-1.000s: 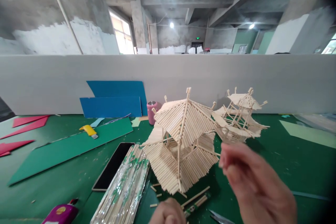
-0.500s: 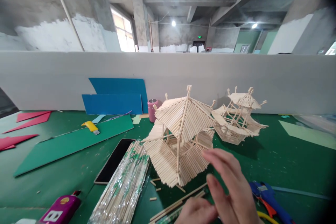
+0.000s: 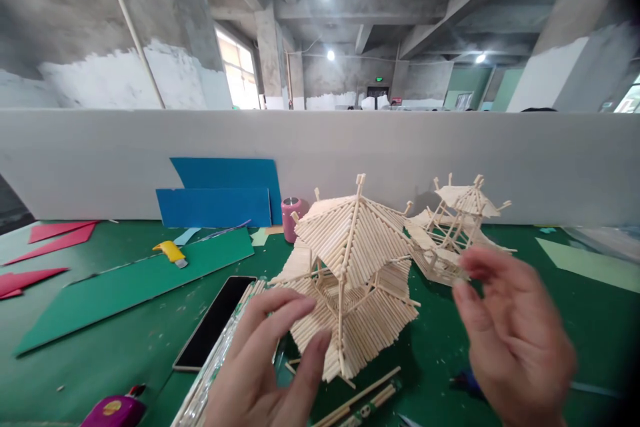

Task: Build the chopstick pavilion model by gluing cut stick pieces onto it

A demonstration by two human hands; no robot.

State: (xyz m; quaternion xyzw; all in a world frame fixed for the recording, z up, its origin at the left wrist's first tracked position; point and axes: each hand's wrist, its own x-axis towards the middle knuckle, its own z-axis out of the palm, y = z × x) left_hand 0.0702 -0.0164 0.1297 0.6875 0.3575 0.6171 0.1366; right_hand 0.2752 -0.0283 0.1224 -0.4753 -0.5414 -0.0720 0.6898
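A two-tiered pavilion model of pale wooden sticks (image 3: pixel 357 240) stands in the middle of the green table. My left hand (image 3: pixel 275 353) is at its front left, over the stick bundle, fingers and thumb apart and nothing between them. To the right, my right hand (image 3: pixel 520 333) is raised with bent fingers and the thumb apart; I see nothing in it. It partly covers a smaller stick pavilion (image 3: pixel 467 207) behind it and a blue glue gun (image 3: pixel 466 381) below. Loose sticks (image 3: pixel 365 397) lie in front of the larger model.
A plastic-wrapped stick bundle (image 3: pixel 207 370) lies beside a phone (image 3: pixel 215 327) at left. Further left are a yellow cutter (image 3: pixel 170 253), green board (image 3: pixel 140 290), red sheets (image 3: pixel 63 233) and a purple tool (image 3: pixel 115 410). Blue boards (image 3: pixel 215 207) and a pink can (image 3: pixel 291 220) stand behind.
My hands have moved apart from close together at the front of the larger pavilion: the left to the left, the right to the right. The view has tilted slightly up.
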